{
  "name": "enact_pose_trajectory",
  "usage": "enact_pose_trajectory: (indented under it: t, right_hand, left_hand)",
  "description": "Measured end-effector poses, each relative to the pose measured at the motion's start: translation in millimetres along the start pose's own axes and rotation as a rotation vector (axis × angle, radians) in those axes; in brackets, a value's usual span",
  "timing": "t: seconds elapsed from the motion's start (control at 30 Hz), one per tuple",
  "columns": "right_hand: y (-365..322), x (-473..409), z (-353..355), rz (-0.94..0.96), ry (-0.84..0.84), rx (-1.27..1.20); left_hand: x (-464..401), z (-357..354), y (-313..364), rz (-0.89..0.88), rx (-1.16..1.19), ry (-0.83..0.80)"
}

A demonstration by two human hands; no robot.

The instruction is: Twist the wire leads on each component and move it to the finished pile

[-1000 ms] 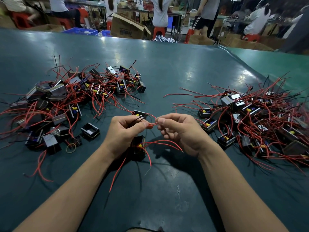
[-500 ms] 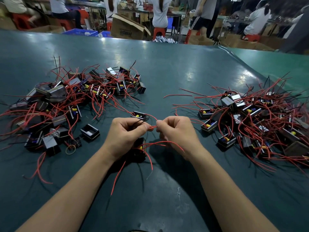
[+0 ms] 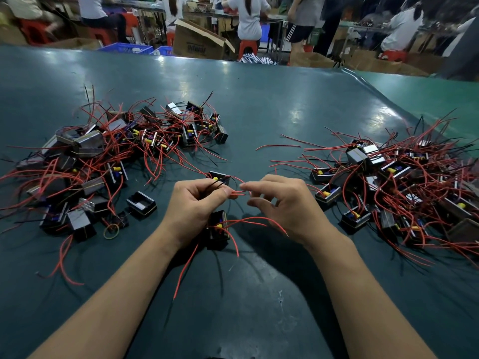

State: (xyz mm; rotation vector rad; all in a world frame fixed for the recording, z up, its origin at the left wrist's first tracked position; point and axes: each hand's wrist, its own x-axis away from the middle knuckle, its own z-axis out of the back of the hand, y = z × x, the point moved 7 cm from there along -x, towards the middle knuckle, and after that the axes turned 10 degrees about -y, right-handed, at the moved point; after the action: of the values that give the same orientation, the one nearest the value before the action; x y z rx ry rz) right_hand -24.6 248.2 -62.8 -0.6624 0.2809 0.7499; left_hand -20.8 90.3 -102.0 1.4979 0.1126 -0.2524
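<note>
A small black component (image 3: pixel 218 230) with red and black wire leads hangs under my left hand (image 3: pixel 193 206), which grips its leads between thumb and curled fingers. The tips of two red leads (image 3: pixel 238 193) stick out to the right of that hand. My right hand (image 3: pixel 285 203) pinches those red lead tips with forefinger and thumb; its other fingers are loosely spread. More red leads from the component trail down and to the right over the dark green table (image 3: pixel 246 307). One pile of like components (image 3: pixel 111 156) lies at the left, another pile (image 3: pixel 394 185) at the right.
A single component (image 3: pixel 219 176) lies just beyond my hands. An empty black frame (image 3: pixel 141 204) and a yellow rubber band (image 3: pixel 111 231) lie near the left pile. Past the table's far edge are cardboard boxes (image 3: pixel 199 40), blue crates (image 3: pixel 127 49), red stools and several people.
My right hand has opened from a closed fist to a fingertip pinch with the other fingers spread. The left hand and component stayed in place.
</note>
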Motion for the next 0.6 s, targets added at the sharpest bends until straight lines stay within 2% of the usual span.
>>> enact_pose_trajectory:
  t: [0.13,0.3,0.4,0.5,0.53,0.6]
  right_hand:
    - [-2,2,3,0.062,0.060,-0.002]
    - [0,2,-4,-0.001,-0.080,-0.078]
    - [1,2,-8,-0.084,-0.107,-0.163]
    - [6,3,-19,-0.328,-0.082,-0.460]
    - [10,4,-24,-0.442,-0.072,-0.638]
    - [15,10,-42,-0.718,-0.109,-1.151]
  left_hand:
    - [0,0,0,0.008,0.013,-0.002]
    - [1,2,-2,0.004,0.021,0.006]
    - [1,-2,-1,-0.007,0.030,-0.021]
    - [1,-4,2,-0.035,0.022,-0.051]
    - [1,-3,1,-0.042,0.035,-0.045]
    - [2,-2,2,-0.050,0.059,-0.037]
